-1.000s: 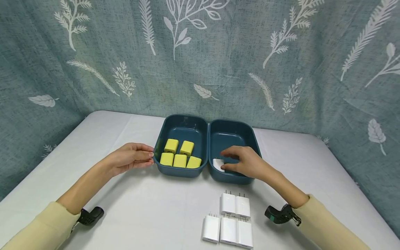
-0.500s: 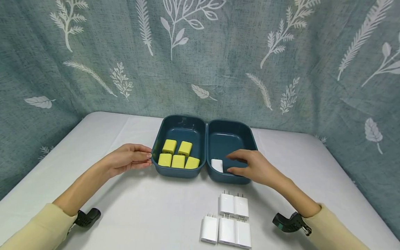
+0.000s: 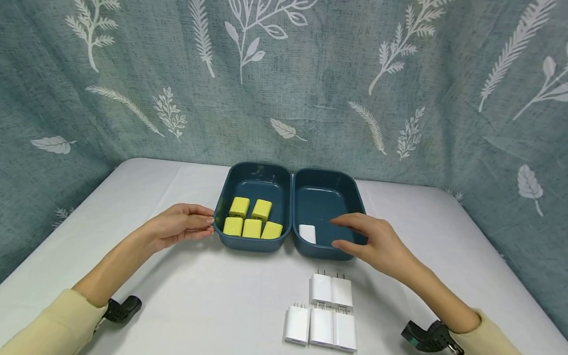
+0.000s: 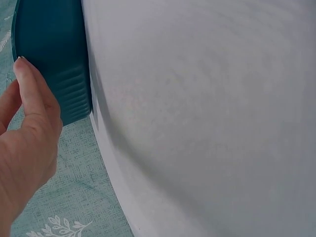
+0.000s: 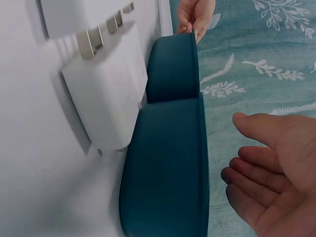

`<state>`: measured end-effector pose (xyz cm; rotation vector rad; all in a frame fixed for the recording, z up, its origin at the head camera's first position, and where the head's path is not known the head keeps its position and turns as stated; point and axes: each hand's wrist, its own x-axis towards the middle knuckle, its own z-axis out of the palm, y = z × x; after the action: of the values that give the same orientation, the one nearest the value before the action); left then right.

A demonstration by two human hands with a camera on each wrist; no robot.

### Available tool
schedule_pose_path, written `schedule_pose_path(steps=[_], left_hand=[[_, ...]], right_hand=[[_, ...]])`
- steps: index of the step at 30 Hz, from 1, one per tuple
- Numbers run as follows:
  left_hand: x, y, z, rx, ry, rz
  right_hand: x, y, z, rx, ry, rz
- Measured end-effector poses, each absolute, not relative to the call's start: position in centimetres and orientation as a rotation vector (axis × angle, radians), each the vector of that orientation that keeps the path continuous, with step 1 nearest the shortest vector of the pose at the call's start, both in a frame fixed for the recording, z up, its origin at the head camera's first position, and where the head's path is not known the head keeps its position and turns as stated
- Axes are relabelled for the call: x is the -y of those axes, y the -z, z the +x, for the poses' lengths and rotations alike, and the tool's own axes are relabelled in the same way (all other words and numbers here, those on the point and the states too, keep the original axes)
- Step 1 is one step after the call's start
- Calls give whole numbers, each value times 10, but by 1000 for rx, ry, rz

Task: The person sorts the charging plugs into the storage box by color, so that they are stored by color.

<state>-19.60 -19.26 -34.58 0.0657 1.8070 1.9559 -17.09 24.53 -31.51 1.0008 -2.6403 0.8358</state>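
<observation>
My left hand [image 3: 182, 226] rests its relaxed fingertips against the left rim of the left blue bin [image 3: 253, 245]. In the left wrist view, the left hand's fingers [image 4: 32, 91] lie along that bin's outer wall. Several yellow charger blocks [image 3: 252, 229] sit inside this bin. My right hand [image 3: 377, 241], empty with thumb and fingers apart, hovers over the right side of the right blue bin [image 3: 326, 252]. One white charger [image 3: 307, 233] lies in the front left corner of that bin, left of the fingertips. The right wrist view shows the right hand [image 5: 276, 173] beyond the bin's rim.
Several white chargers [image 3: 333, 329] lie in two rows on the white tablecloth [image 3: 213, 305] in front of the right bin, prongs pointing away. Both bins stand side by side. A leaf-patterned curtain [image 3: 319, 118] hangs behind the table.
My right hand has let go of the white charger, which stays in the right bin, and has drawn back to the right. The left hand keeps its place at the rim.
</observation>
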Motion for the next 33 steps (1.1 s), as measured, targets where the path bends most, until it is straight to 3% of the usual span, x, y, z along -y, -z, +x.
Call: schedule_pose_path(steps=[20,33], left_hand=[[193,345,-196,-1807,-1955,59],[193,346,-196,-1806,-1962,52]], right_hand=[[-263,315,-115,2556,-786,946],[-261,337,-103,2581,-770,1070]])
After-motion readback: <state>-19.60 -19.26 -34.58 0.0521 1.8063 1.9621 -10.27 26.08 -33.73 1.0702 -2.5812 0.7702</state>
